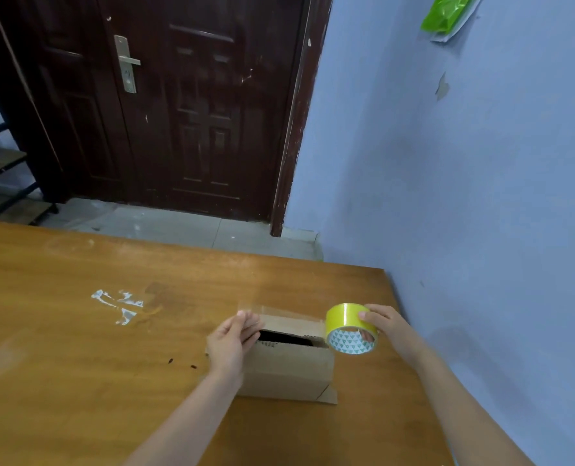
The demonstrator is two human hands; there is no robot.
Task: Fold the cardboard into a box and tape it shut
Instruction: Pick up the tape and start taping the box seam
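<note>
A brown cardboard box (pixel 289 368) stands on the wooden table (pixel 77 348), near its right side. A dark gap shows between its top flaps. My right hand (pixel 387 322) grips a yellow tape roll (pixel 350 327) at the box's top right corner. A clear strip of tape (pixel 279 311) stretches from the roll leftward over the top of the box. My left hand (pixel 234 341) pinches the free end of that strip at the box's top left corner. A small flap sticks out at the box's bottom right.
Crumpled scraps of clear tape (pixel 119 306) lie on the table to the left of the box. A blue wall (pixel 481 196) runs along the table's right edge. A dark wooden door (pixel 178 105) stands beyond the table's far edge.
</note>
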